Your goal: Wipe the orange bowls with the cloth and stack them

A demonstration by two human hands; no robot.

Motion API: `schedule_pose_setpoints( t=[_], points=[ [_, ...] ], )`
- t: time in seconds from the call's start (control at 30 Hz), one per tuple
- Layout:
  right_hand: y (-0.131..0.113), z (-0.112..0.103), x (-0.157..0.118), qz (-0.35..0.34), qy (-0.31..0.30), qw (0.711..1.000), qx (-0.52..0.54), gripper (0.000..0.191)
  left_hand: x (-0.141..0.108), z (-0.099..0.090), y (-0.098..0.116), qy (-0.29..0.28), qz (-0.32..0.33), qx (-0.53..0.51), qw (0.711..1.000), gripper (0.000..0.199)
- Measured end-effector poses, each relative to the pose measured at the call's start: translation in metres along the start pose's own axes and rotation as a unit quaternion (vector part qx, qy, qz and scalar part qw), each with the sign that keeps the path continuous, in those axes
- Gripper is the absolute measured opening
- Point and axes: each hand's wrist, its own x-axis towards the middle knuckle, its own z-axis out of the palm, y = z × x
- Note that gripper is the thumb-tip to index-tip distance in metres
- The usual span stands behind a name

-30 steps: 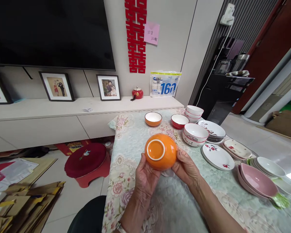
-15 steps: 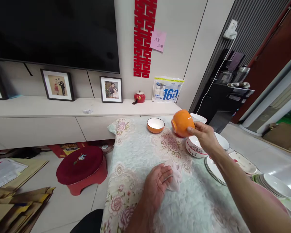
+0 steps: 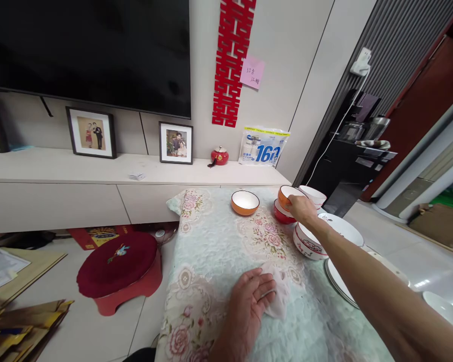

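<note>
In the head view my right hand [image 3: 302,207] grips the rim of an orange bowl [image 3: 285,200] with a white inside. That bowl is upright, directly above a red bowl [image 3: 284,215], and seems to rest on it; the contact is partly hidden. My left hand [image 3: 251,296] lies palm up on the table, fingers loosely curled but with nothing in the palm. A pale pink cloth [image 3: 279,297] touches the back of its fingers. Another orange bowl [image 3: 245,203] stands upright and apart, farther left.
A flowered tablecloth [image 3: 211,241] covers the table. Right of the red bowl stand white patterned bowls [image 3: 310,246], a large white bowl [image 3: 343,229] and stacked plates [image 3: 340,281]. Behind is a low white cabinet [image 3: 196,176]; a red stool [image 3: 117,266] stands left of the table.
My right hand has turned the orange bowl from tilted to upright and lowered it over the red bowl. My left hand stays beside the cloth. The view has shifted slightly.
</note>
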Motion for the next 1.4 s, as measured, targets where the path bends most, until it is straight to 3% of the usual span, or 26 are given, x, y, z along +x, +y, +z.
schedule_pose_setpoints(
  t=[0.27,0.37,0.7,0.9,1.07,1.2,1.4],
  points=[
    [-0.005,0.025,0.004,0.029,-0.043,0.998,-0.035,0.032,-0.003,0.003,0.0,-0.007,-0.002,0.009,1.0,0.028],
    [-0.006,0.03,0.006,0.033,-0.05,0.997,-0.049,0.028,-0.003,0.003,0.001,-0.003,-0.004,0.009,1.0,0.028],
    [-0.01,0.039,0.01,0.027,-0.06,0.995,-0.071,0.034,0.0,0.002,-0.002,-0.003,0.0,0.024,1.0,0.026],
    [-0.015,0.031,0.008,0.011,-0.055,0.995,-0.084,0.031,-0.001,0.005,-0.001,0.009,-0.003,0.019,1.0,0.025],
    [-0.05,0.019,0.001,-0.095,-0.006,0.992,-0.087,0.032,-0.001,0.006,-0.001,0.008,0.001,0.016,1.0,0.023],
    [-0.092,0.028,-0.004,-0.193,-0.028,0.978,-0.068,0.028,-0.003,0.006,0.0,0.009,-0.001,0.02,1.0,0.024],
    [-0.122,0.06,-0.002,-0.186,-0.074,0.977,-0.074,0.035,-0.002,0.007,-0.001,0.018,0.001,0.02,1.0,0.029]
  ],
)
